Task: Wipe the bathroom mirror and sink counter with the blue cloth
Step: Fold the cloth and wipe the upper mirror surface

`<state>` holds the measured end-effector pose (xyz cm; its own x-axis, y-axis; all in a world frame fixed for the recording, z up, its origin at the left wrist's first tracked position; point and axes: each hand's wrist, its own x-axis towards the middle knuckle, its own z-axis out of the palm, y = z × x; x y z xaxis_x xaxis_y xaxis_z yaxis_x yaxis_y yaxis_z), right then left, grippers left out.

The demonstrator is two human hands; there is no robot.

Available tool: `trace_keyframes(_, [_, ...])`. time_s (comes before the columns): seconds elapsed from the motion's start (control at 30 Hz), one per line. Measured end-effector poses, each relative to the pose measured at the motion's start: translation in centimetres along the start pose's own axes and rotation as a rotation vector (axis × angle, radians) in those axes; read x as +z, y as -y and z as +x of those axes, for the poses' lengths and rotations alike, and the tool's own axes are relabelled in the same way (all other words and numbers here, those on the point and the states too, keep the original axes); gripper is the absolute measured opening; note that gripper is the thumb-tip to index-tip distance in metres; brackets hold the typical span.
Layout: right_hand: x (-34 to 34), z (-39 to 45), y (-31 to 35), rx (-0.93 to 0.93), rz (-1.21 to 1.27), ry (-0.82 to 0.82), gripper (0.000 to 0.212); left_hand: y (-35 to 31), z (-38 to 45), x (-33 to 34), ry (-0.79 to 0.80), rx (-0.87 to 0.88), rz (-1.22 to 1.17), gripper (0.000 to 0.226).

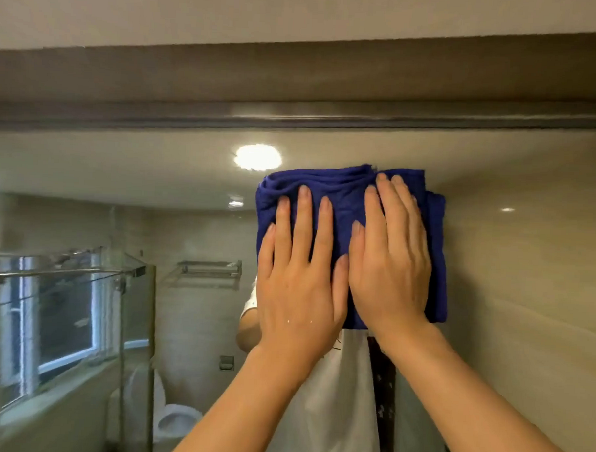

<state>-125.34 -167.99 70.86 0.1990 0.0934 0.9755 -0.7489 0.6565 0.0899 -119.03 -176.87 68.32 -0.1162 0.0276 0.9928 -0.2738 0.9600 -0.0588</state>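
Observation:
A folded blue cloth [345, 200] lies flat against the bathroom mirror [527, 256], high up near its top edge. My left hand [299, 277] presses on the cloth's left half with straight, spread fingers. My right hand [390, 260] presses on its right half, fingers straight and close together, thumb beside my left hand. Both arms reach up from the bottom of the view. The sink counter is out of view.
The mirror's grey top frame [328, 119] runs just above the cloth. The reflection shows a ceiling light [258, 156], a glass shower enclosure [82, 284], a window, a towel rack [207, 269] and a toilet [170, 415].

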Motion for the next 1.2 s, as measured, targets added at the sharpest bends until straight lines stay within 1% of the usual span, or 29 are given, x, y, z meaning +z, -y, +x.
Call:
trace_keyframes(0.1, [1.2, -0.1, 2.8, -0.049, -0.032, 0.019, 0.041, 3.2, -0.2, -0.7, -0.007, -0.025, -0.007, 0.061])
trace_keyframes(0.2, [2.8, 0.2, 6.1, -0.071, -0.070, -0.010, 0.040, 6.7, -0.1, -1.5, -0.035, -0.043, -0.017, 0.060])
trace_keyframes(0.4, [6.0, 1.7, 13.5, -0.099, -0.047, -0.047, 0.038, 14.3, 0.1, -3.3, -0.058, -0.080, -0.019, 0.060])
trace_keyframes(0.63, [8.6, 2.6, 21.5, -0.128, -0.093, 0.077, 0.046, 22.7, -0.7, -5.1, -0.049, -0.113, 0.019, 0.058])
trace_keyframes(0.97, [9.6, 2.8, 25.9, -0.072, -0.093, 0.108, 0.050, 26.9, -1.1, -6.3, -0.062, -0.096, -0.015, 0.058])
trace_keyframes(1.2, [11.4, 3.0, 31.5, -0.078, -0.037, 0.156, 0.051, 32.7, -2.1, -7.8, -0.060, -0.137, 0.014, 0.057])
